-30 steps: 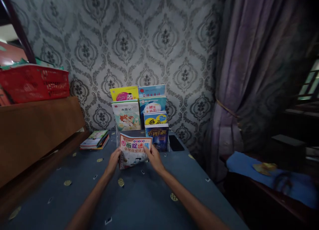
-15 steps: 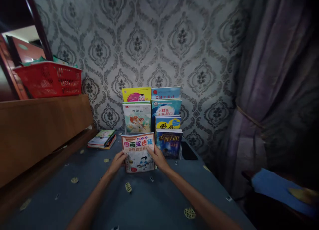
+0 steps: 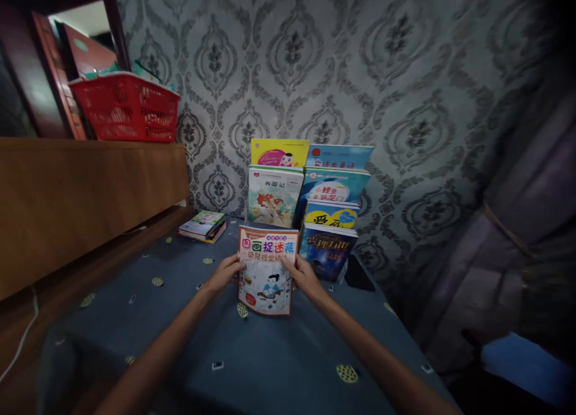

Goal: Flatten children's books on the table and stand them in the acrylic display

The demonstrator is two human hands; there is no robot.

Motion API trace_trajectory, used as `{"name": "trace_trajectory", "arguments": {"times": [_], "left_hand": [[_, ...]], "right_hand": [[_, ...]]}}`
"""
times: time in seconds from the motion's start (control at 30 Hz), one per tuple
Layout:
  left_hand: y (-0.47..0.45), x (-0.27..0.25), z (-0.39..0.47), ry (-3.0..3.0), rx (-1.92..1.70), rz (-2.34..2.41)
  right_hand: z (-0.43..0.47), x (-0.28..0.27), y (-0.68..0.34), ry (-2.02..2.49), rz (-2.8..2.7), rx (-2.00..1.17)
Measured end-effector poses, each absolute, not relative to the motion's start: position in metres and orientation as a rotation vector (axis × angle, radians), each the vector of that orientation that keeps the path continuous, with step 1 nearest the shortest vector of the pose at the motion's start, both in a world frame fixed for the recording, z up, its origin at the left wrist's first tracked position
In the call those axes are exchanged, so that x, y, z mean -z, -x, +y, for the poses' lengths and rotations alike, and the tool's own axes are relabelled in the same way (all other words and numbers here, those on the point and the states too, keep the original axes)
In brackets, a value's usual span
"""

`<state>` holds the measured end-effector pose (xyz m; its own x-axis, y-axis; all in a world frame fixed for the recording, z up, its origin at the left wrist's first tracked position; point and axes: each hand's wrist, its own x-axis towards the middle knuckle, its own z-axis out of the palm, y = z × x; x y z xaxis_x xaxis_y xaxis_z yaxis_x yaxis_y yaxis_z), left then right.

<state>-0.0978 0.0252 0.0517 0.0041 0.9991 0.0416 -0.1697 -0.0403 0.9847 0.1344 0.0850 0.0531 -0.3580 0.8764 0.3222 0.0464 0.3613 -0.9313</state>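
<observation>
Picture pbk. "图画捉迷藏" (image 3: 269,284), qty. 1: cover facing camera, over blue patterned cloth (image 3: 270,361), fingers of L hand (image 3: 227,271) & R hand (image 3: 305,274) clamped on opp. edges. Red plastic basket (image 3: 135,103), qty. 1: atop wooden panel (image 3: 99,193), far L, w/ green contents (image 3: 146,71), ID unclear, showing above rim. Misc. upright bks. (image 3: 275,202), tiered, behind pbk.; flat bk. stack (image 3: 202,224) to L.

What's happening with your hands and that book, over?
Left hand, right hand gripping picture book by its sides. Front cover showing. Dark-blue book standing beyond right hand, over.
</observation>
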Motion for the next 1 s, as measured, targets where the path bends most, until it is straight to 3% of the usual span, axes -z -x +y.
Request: {"name": "trace_trajectory", "arguments": {"times": [0.27,0.37,0.53,0.63,1.0], "left_hand": [[0.117,-0.05,0.019,-1.095,-1.321,1.12],[0.128,-0.053,0.013,-1.101,-1.324,1.161],[0.145,-0.058,0.006,-1.057,-1.363,1.204],[0.151,-0.057,0.005,-1.01,-1.41,1.209],[0.157,-0.072,0.013,-0.954,-1.474,1.206]], "right_hand": [[0.089,-0.099,-0.148,0.917,-1.897,-0.987],[0.111,-0.143,-0.155,0.912,-1.957,-0.669],[0.146,-0.231,-0.154,1.005,-2.081,0.165],[0.157,-0.269,-0.144,1.143,-2.172,0.434],[0.191,-0.297,-0.13,1.352,-2.328,0.581]]}}
